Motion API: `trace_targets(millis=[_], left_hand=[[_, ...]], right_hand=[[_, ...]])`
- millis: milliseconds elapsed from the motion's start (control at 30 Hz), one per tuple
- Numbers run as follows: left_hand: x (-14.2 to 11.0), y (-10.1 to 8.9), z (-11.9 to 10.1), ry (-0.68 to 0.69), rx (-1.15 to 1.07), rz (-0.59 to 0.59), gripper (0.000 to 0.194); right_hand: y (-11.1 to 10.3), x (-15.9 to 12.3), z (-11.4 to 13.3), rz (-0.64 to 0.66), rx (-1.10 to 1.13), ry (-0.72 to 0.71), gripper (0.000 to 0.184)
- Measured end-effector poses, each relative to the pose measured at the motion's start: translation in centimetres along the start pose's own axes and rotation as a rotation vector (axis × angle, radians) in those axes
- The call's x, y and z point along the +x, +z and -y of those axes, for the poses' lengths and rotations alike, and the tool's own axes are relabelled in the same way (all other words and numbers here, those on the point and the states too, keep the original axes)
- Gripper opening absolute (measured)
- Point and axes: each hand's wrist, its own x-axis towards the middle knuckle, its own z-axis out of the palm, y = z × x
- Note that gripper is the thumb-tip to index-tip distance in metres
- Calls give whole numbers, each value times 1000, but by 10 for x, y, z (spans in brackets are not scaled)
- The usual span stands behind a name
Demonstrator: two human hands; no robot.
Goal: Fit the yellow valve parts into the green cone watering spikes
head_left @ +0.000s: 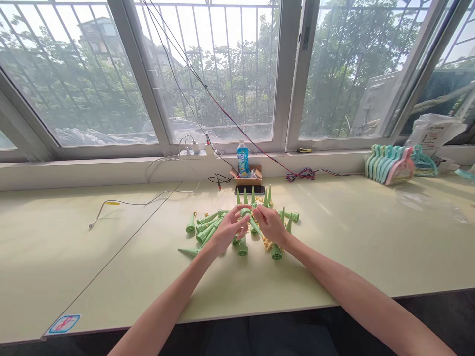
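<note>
Green cone [254, 224] lies between fingertips of the left hand [230, 225], grasped; right hand [270, 225] clenched just beside it, contents not determinable.

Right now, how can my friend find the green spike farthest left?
On the pale table, find the left hand among green cones. Beside its forearm lies the green spike. Its pointed tip sticks out farther left than any neighbour's.

Bare arms [163, 301] extended, converging | left hand [230, 226] half-curled | right hand [271, 225] tightly curled
</note>
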Motion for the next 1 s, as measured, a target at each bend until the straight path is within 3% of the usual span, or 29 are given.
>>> trace_targets(millis=[400, 733, 867, 1000], left_hand=[[0, 9, 5, 255, 355, -173, 42], [4, 7, 3, 166, 94, -271, 42], [6, 5, 3, 120, 83, -232, 66], [4, 6, 1, 56, 85, -190, 72]], right_hand=[[1, 0, 2, 1, 1, 100, 48], [2, -1, 8, -128, 56, 136, 46], [1, -1, 8, -135, 73, 117, 42], [2, -2, 7, -91, 66, 62, 39]])
